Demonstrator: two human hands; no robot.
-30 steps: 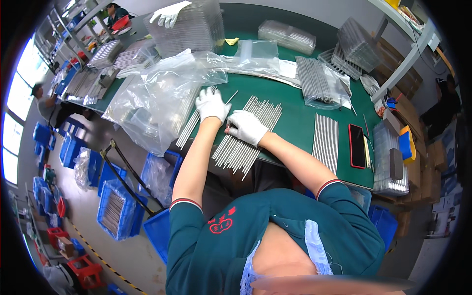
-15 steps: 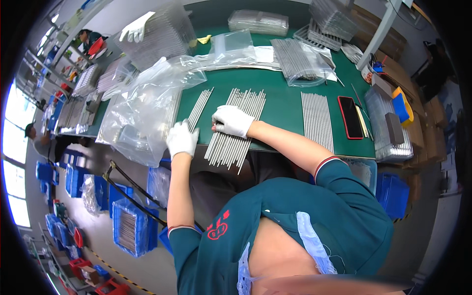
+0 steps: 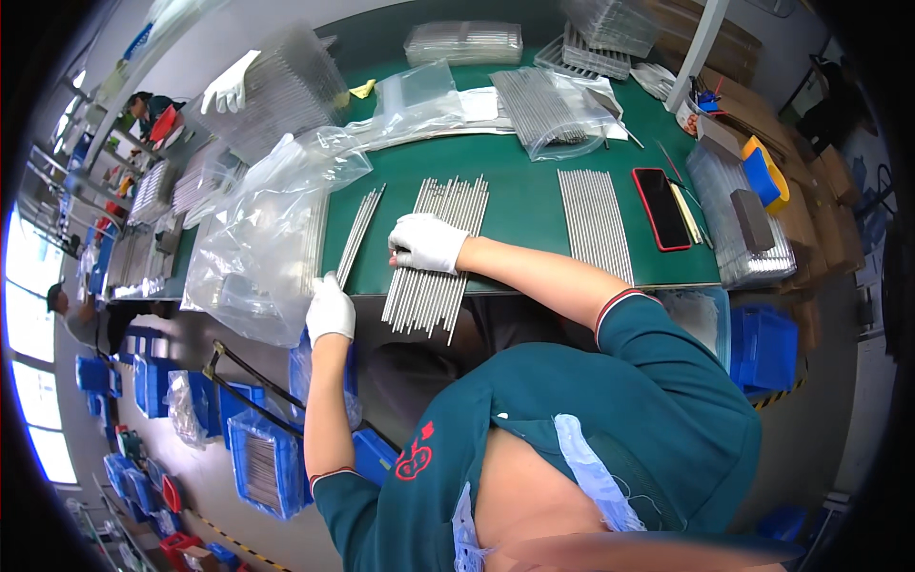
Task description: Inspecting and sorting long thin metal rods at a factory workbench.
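Note:
My left hand [image 3: 331, 313], in a white glove, is at the near end of a narrow bundle of thin metal rods [image 3: 358, 234]. Its fingers are drawn together against the rod ends; the palm side is hidden. My right hand [image 3: 426, 243], also gloved, lies curled across a wider batch of metal rods [image 3: 443, 286], its fingers bent over the left side of the batch. A bare fingertip shows there. The near ends of these rods are uneven and overhang the table's front edge. Farther right lies a neat flat row of similar rods [image 3: 595, 224], untouched.
Clear plastic bags [image 3: 253, 257] cover the table's left part. More rods [image 3: 543, 107] lie at the back near clear stacked trays [image 3: 462, 43]. A red-edged phone [image 3: 660, 210] rests at right, beside a tray stack holding a blue-yellow object [image 3: 765, 176]. Blue bins [image 3: 267, 467] stand on the floor.
My left hand has slid down toward the near end of the narrow bundle, and its spread fingers have come together. The bundle looks tighter. My right hand stays on its rods; the whole view has shifted slightly.

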